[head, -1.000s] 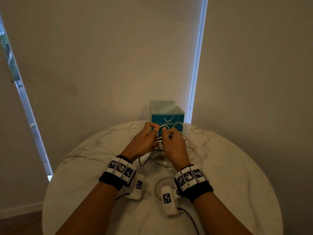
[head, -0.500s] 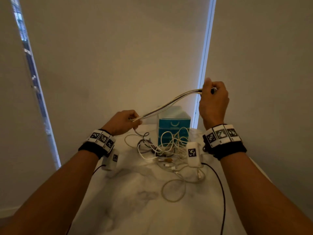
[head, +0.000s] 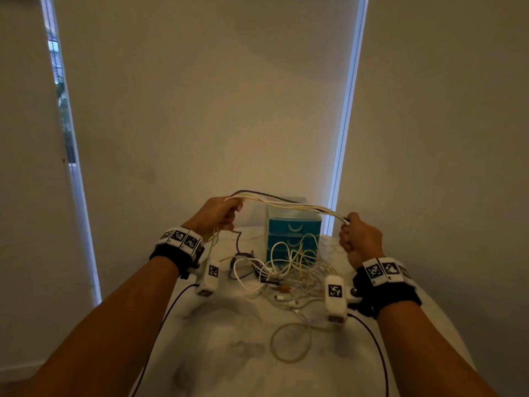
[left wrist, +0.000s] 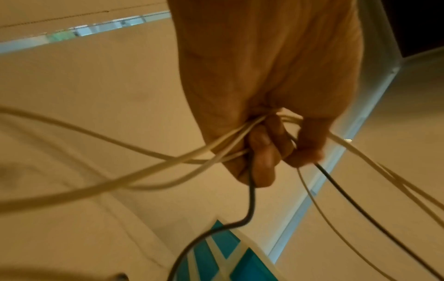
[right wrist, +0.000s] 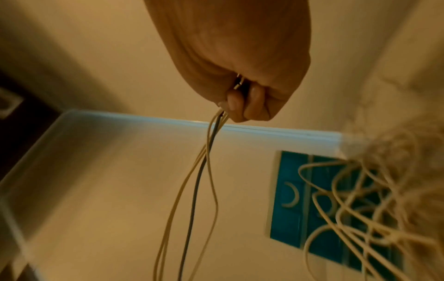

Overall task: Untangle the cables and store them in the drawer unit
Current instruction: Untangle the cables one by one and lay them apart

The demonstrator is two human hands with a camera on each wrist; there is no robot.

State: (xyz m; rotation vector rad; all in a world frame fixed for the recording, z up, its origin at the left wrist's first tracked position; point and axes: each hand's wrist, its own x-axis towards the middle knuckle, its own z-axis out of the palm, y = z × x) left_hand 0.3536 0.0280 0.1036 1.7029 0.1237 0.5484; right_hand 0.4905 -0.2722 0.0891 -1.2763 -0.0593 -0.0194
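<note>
A bundle of white cables and one dark cable (head: 289, 203) stretches in the air between my two hands, above the table. My left hand (head: 217, 214) grips the bundle's left part in a fist (left wrist: 269, 144), and strands hang down from it. My right hand (head: 356, 236) grips the bundle's ends with curled fingers (right wrist: 242, 102). A tangled heap of white and dark cables (head: 286, 270) lies on the marble table (head: 229, 353) below. Behind the heap stands the teal drawer unit (head: 294, 227), its drawers shut, with cable loops leaning on its front (right wrist: 290, 194).
A loose cable loop (head: 290, 343) lies nearer to me on the table. Blinds cover the windows behind the table, with bright gaps at left (head: 60, 90) and right (head: 347, 110). The wrist cameras' black leads trail over the tabletop.
From a close hold over the heap, my hands spread apart and drew the bundle out. Since half a second ago, my right hand has dropped lower and my left has risen.
</note>
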